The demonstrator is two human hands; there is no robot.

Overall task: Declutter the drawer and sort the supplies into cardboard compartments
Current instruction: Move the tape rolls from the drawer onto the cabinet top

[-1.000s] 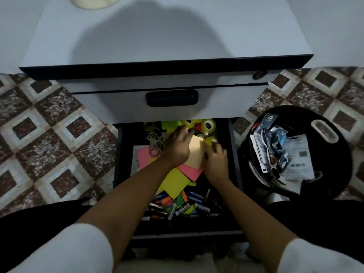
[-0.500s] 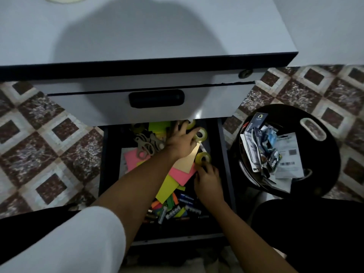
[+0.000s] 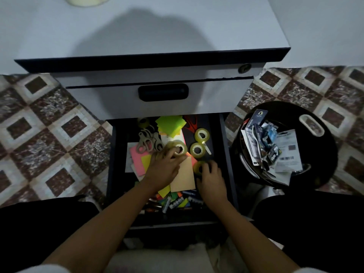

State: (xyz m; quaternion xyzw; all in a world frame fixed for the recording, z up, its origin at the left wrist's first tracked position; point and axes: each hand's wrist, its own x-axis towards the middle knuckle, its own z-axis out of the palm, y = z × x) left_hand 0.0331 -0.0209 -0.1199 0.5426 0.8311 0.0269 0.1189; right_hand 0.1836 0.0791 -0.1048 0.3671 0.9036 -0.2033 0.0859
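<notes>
Left hand (image 3: pixel 163 168): gripped a tape roll (image 3: pixel 180 148), mid-drawer.
Right hand (image 3: pixel 211 179): gripped a second roll (image 3: pixel 197 168), at 5 o'clock from the first.
Drawer (image 3: pixel 226 154): stood open.

Probably a home: patterned floor tiles (image 3: pixel 59 134), drawer cabinet (image 3: pixel 157 103).

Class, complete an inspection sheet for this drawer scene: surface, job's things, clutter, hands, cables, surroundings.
Surface: open black drawer, crowded.
Job's things: loose yellowish clear tape rolls; grey scissors; coloured paper notes; mixed small stationery at the front.
Clutter: notes overlap in a heap.
Hands: left hand grips the centre tape roll; right hand holds the front tape roll.
Cables: nothing seen.
Surroundings: white cabinet; patterned tile floor; black round bin of packaging.
</notes>
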